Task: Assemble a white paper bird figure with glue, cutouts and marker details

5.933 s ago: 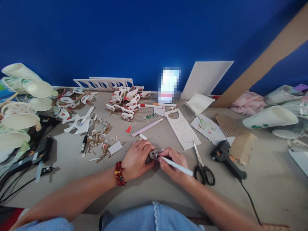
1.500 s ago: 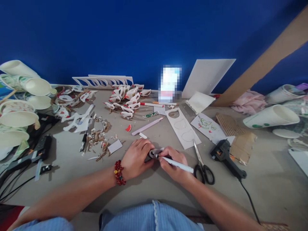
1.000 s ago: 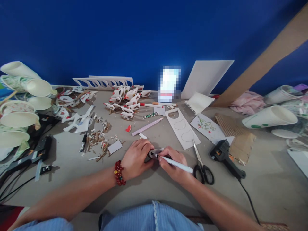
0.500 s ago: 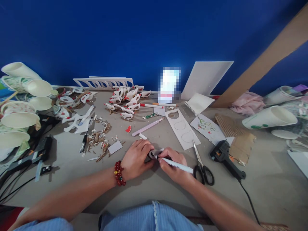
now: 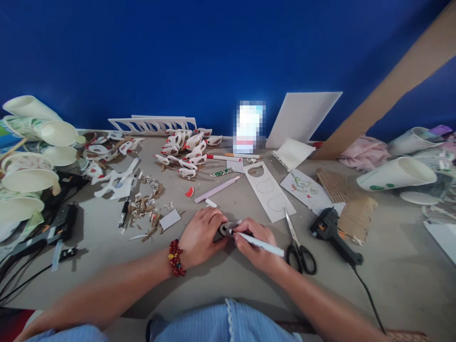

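My left hand (image 5: 204, 233), with a red bead bracelet at its wrist, is closed on a small white cut-out bird (image 5: 228, 229), partly hidden by my fingers. Between the fingers of my right hand (image 5: 257, 240) is a white marker pen (image 5: 261, 244), its dark tip at the bird's surface. Scissors (image 5: 297, 249) with black handles lie just right of that hand. Beyond them is a white foam board strip (image 5: 263, 183) with two outlined shapes and a cut-out hole. A small white piece (image 5: 211, 203) and a red cut piece (image 5: 190, 192) lie ahead of my left hand.
Several finished white birds (image 5: 192, 149) stand at the back. Scraps (image 5: 144, 206) and a black pen (image 5: 123, 212) lie left. A glue gun (image 5: 333, 232) trails its cord at right; another glue gun (image 5: 53, 232) and paper cups (image 5: 30, 178) crowd the left. A lit phone (image 5: 248, 126) leans on the wall.
Both hands stay in nearly the same place, the marker tip still at the bird. The whole view has shifted very slightly.
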Motion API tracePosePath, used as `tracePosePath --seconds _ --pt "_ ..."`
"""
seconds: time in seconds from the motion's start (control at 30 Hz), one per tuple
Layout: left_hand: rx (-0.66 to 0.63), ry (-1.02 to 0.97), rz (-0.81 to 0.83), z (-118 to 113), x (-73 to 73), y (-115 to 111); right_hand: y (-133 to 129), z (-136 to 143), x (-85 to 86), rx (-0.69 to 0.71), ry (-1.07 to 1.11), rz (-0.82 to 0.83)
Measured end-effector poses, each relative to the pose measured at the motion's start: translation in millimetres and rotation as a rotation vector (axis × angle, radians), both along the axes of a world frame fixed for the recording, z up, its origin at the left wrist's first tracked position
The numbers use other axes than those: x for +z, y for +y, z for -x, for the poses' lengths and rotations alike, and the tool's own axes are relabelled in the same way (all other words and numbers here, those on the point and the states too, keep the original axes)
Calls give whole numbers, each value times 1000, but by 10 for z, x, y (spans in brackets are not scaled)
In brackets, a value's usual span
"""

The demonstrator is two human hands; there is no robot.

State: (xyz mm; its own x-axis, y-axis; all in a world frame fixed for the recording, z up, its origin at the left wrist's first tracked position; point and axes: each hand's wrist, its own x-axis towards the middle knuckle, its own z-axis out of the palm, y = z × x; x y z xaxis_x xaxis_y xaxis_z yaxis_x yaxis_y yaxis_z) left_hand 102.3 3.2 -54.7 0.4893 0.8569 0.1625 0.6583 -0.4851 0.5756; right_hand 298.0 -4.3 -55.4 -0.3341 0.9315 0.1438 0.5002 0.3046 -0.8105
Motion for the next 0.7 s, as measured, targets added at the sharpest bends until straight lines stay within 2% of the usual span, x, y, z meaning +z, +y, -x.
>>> tracePosePath --seconds 0.2,0.43,0.7 --pt "1 -2 -2 -8 0 1 -21 -20 -14 -11 68 31" --pt "16 -47 -28 2 4 -3 -90 -109 1 -210 540 89" --pt "15 -164 -107 71 80 -5 66 -220 163 -391 790 40"
